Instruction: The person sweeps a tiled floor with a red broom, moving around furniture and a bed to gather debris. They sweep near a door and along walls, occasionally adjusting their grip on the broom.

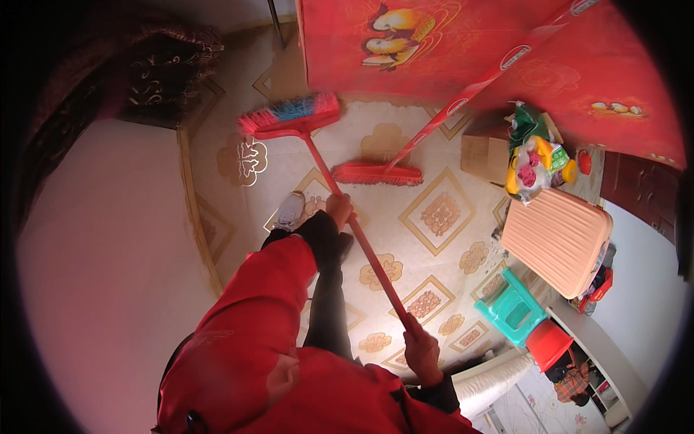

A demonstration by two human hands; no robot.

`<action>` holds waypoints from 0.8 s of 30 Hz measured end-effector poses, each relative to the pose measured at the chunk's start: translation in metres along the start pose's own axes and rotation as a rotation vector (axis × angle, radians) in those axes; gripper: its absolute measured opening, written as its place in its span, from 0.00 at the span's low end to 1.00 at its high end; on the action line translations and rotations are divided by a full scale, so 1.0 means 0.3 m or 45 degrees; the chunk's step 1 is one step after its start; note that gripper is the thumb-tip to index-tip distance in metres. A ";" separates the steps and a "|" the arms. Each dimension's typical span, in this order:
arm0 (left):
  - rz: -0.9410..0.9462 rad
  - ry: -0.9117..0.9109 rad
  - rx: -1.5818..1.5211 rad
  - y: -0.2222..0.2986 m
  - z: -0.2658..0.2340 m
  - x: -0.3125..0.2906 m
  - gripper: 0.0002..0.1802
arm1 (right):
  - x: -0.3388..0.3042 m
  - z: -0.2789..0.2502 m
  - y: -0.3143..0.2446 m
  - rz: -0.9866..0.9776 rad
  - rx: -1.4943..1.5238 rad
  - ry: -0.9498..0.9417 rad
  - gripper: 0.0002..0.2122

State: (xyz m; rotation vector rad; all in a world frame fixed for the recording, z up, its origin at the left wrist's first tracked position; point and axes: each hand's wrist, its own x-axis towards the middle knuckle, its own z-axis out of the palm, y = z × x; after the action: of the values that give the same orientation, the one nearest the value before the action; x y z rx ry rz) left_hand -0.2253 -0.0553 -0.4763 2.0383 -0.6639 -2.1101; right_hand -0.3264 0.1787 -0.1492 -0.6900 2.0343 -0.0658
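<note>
- The broom [373, 259] is held aslant in front of the person, its red handle running from the upper left down to the lower right of the view.
- The left grip [337, 210], a bare hand, is closed around the handle about midway, below the head.
- The right grip [423, 352] is also closed, wrapped around the handle close to its near end; the tip itself is hidden in the hand.
- The broom's head [280, 132] lies at the far end, bristles [290, 110] pointing away from the person, red at both sides and blue in the middle. Whether they press on the floor cannot be told.
- A second broom [450, 110], red too, slants across a red panel [426, 50] printed with birds, its head down on the patterned floor [347, 134], just beside the held handle.
- A pale shoe [290, 210] shows on the floor beside the left grip.
- Both sleeves [253, 289] are red with black cuffs.
- To the right stand a cardboard box [483, 157], a yellow bag [533, 165] against it, and a ribbed peach lid [555, 235].
- Nearer the person are a teal stool [512, 307] and, just beside it, a red bucket [548, 346].
- Dark patterned cloth [155, 79] hangs at the upper left.
</note>
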 end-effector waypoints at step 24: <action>-0.278 -0.351 0.506 -0.363 -0.098 -0.342 0.11 | -0.347 0.264 0.064 0.417 0.567 -0.274 0.23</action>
State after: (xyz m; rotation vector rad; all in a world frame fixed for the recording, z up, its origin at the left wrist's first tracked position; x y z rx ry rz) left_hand -0.1663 0.0759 -0.4253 2.1059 -1.0145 -2.5932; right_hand -0.2307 0.2642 -0.1174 -0.0784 1.8132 -0.2350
